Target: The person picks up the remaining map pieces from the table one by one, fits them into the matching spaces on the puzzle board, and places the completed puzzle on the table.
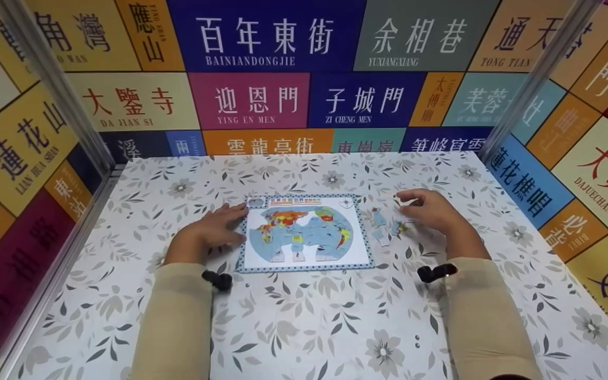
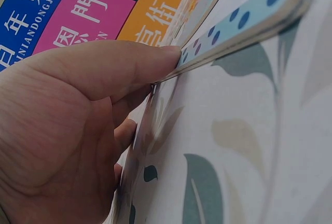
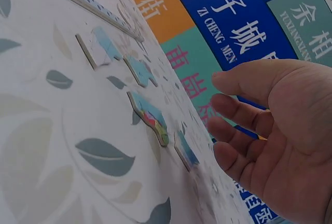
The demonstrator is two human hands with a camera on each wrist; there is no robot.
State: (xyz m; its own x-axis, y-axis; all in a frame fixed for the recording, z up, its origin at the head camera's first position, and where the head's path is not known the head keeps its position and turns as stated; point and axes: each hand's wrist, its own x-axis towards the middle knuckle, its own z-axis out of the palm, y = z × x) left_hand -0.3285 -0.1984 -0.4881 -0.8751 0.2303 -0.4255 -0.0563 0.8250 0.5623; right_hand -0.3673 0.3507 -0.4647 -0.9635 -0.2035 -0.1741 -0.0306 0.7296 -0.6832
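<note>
A world-map jigsaw puzzle (image 1: 309,264) in a blue dotted frame lies flat on the table, with white gaps along the lower part of its map. My left hand (image 1: 214,224) rests at its left side, fingers extended. In the left wrist view the thumb (image 2: 150,63) touches the dotted border (image 2: 244,19). My right hand (image 1: 430,208) hovers right of the puzzle with loosely bent fingers and nothing between them. Several loose jigsaw pieces lie between it and the frame, among them a pale blue piece (image 3: 101,47) and one with red and green patches (image 3: 148,117).
A white cloth with grey leaves and flowers covers the table (image 1: 309,327). Behind it stands a wall of coloured sign panels (image 1: 251,100), with metal posts (image 1: 66,89) at the corners. Dark wrist cameras (image 1: 219,281) sit at both sleeves.
</note>
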